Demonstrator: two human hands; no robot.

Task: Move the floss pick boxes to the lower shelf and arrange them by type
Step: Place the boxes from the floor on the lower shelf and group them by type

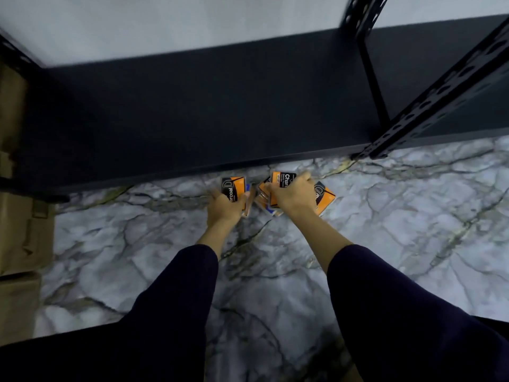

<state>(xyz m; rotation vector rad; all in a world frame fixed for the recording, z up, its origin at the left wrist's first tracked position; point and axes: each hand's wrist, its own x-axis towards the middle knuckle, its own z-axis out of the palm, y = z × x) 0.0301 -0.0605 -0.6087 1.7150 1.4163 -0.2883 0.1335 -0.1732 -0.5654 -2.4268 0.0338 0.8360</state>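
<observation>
I am looking down at a marble-patterned floor [275, 271], grey-white with dark veins, which runs up to the front edge of a dark shelf board [192, 111] set low on a black perforated metal rack; one of the rack's uprights [429, 106] slants down at the right. Behind the board the wall is pale.

The floss pick boxes are in my hands, low over the floor just in front of the shelf edge and not on the board. My left hand [224, 206] has its fingers curled round an orange-and-black box [234, 188] printed "Charcoal", held upright; behind it a blue edge and a clear, pinkish pack show, but blur keeps me from telling them apart. My right hand [293, 193] grips another orange-and-black Charcoal box [282, 179] by its top. Below that hand more packs crowd together [264, 198], orange and blue among them, too smeared to count. A further orange-and-black box [325, 195] sticks out at the right of the wrist; whether the hand holds it or it lies on the floor I cannot tell.

Both forearms come out of dark sleeves [385, 299]. Brown cardboard cartons [19, 230] stand stacked at the left edge; their contents are hidden.
</observation>
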